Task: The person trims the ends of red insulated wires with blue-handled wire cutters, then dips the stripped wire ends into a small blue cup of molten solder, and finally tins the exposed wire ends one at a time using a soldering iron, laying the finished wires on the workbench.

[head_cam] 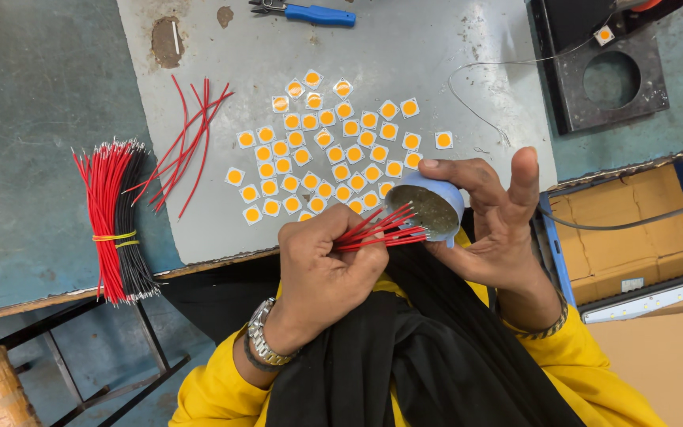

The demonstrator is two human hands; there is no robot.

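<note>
While the left hand (327, 261) gripped a bunch of red wires (381, 228), fingers closed around them, their tips touched the grey contents of a small blue cup (434, 207), which the right hand (493, 221) cradled with fingers partly spread, above the grey table edge (199, 237).

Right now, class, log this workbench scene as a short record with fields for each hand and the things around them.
Left hand: grips a bunch of short red wires, ends dipped toward the tub
Right hand: holds a small blue tub, tilted, dark greenish paste inside
Bench plate: grey, bears many square chips with orange centres
Loose red wires: left of the chips
Bundled wires: red and black, banded yellow
Blue-handled pliers: top edge
</note>
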